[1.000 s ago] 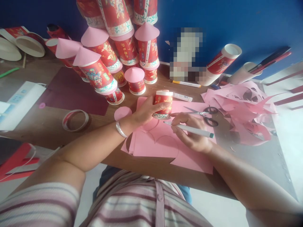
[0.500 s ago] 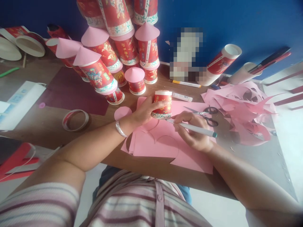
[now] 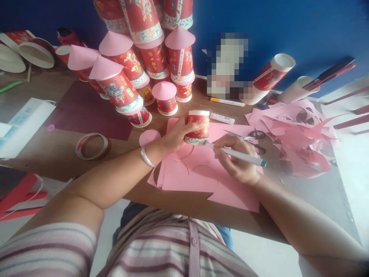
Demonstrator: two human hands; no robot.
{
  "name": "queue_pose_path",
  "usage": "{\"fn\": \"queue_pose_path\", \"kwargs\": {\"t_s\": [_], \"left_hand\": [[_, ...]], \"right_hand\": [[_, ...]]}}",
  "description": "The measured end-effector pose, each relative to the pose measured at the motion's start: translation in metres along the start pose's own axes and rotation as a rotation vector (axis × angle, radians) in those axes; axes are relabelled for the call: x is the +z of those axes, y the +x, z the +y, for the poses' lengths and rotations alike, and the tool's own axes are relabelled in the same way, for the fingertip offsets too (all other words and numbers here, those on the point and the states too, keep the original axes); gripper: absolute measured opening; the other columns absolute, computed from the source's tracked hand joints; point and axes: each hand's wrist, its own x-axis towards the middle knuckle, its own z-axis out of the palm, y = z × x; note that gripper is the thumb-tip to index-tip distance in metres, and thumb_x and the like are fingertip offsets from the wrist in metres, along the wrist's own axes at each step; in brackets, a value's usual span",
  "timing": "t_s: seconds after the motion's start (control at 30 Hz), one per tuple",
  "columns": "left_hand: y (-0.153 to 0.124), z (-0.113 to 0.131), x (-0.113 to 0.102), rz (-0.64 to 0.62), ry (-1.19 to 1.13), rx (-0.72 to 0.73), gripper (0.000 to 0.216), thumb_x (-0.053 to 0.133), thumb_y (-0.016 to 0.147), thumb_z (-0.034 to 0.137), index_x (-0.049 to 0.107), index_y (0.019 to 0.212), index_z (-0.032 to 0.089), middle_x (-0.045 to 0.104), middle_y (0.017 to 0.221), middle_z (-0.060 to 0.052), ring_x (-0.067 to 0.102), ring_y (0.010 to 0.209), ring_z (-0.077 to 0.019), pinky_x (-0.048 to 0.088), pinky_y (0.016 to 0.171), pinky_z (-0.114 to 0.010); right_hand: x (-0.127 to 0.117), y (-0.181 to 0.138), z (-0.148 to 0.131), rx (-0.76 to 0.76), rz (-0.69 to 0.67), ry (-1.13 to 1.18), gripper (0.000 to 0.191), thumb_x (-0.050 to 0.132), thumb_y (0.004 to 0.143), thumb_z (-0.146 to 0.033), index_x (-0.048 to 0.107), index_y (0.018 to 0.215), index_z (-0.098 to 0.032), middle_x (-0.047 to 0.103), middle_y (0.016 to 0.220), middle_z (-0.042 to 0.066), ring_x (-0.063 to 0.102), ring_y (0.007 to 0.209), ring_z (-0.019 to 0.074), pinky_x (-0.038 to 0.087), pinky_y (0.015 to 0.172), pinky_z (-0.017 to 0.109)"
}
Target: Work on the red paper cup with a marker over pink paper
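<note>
My left hand is wrapped round a red paper cup that stands upside down on a stack of pink paper sheets. My right hand grips a white pen with a green cap, and its tip touches the cup's rim on the paper. Curved cut-outs show in the near edge of the pink sheets. A pair of scissors lies just behind my right hand.
Several red cups with pink cone tops are stacked at the back. A pink paper disc and a tape roll lie to the left. Pink paper scraps are heaped at the right. A white power strip is far left.
My right hand has brought the pen tip up and leftward until it meets the cup's rim. My left hand stays on the cup.
</note>
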Motion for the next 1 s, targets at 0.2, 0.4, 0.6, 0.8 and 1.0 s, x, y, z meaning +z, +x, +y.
{"fn": "queue_pose_path", "kwargs": {"t_s": [0.2, 0.4, 0.6, 0.8, 1.0], "left_hand": [[0.001, -0.001, -0.001, -0.008, -0.004, -0.004, 0.046, 0.089, 0.095, 0.066, 0.07, 0.097, 0.024, 0.073, 0.093, -0.006, 0.077, 0.096, -0.0271, 0.068, 0.087, -0.044], [0.001, -0.002, -0.002, -0.021, -0.011, -0.005, 0.046, 0.089, 0.094, 0.067, 0.072, 0.096, 0.024, 0.073, 0.091, -0.006, 0.077, 0.093, -0.0262, 0.069, 0.084, -0.043], [0.0, 0.001, -0.001, -0.002, 0.002, 0.013, 0.047, 0.09, 0.094, 0.067, 0.072, 0.098, 0.024, 0.075, 0.092, -0.006, 0.078, 0.09, -0.025, 0.068, 0.083, -0.041], [0.001, -0.001, -0.001, -0.012, -0.006, 0.007, 0.046, 0.09, 0.093, 0.067, 0.073, 0.097, 0.024, 0.075, 0.091, -0.005, 0.076, 0.089, -0.0246, 0.067, 0.081, -0.04], [-0.002, 0.009, -0.001, -0.071, -0.067, -0.051, 0.04, 0.09, 0.093, 0.057, 0.072, 0.096, 0.021, 0.073, 0.089, -0.005, 0.074, 0.085, -0.0226, 0.065, 0.081, -0.039]], "right_hand": [[0.0, 0.001, -0.002, 0.011, -0.008, -0.001, 0.012, 0.072, 0.104, -0.021, 0.069, 0.096, -0.028, 0.079, 0.084, 0.0, 0.072, 0.067, 0.0171, 0.062, 0.064, 0.032], [0.0, 0.001, -0.001, 0.016, -0.022, -0.011, 0.011, 0.072, 0.104, -0.021, 0.069, 0.096, -0.028, 0.079, 0.084, 0.0, 0.071, 0.067, 0.0174, 0.061, 0.065, 0.032], [0.0, 0.001, 0.0, 0.011, -0.009, -0.005, 0.009, 0.072, 0.105, -0.023, 0.07, 0.097, -0.027, 0.08, 0.084, 0.0, 0.071, 0.065, 0.0171, 0.062, 0.064, 0.032], [0.001, 0.002, 0.001, -0.014, -0.019, 0.008, 0.011, 0.072, 0.106, -0.02, 0.069, 0.097, -0.028, 0.081, 0.087, 0.0, 0.074, 0.068, 0.0167, 0.062, 0.065, 0.031], [0.001, 0.001, 0.002, -0.013, -0.032, 0.0, 0.012, 0.071, 0.107, -0.022, 0.068, 0.097, -0.028, 0.08, 0.087, -0.001, 0.072, 0.068, 0.0169, 0.06, 0.063, 0.032]]}}
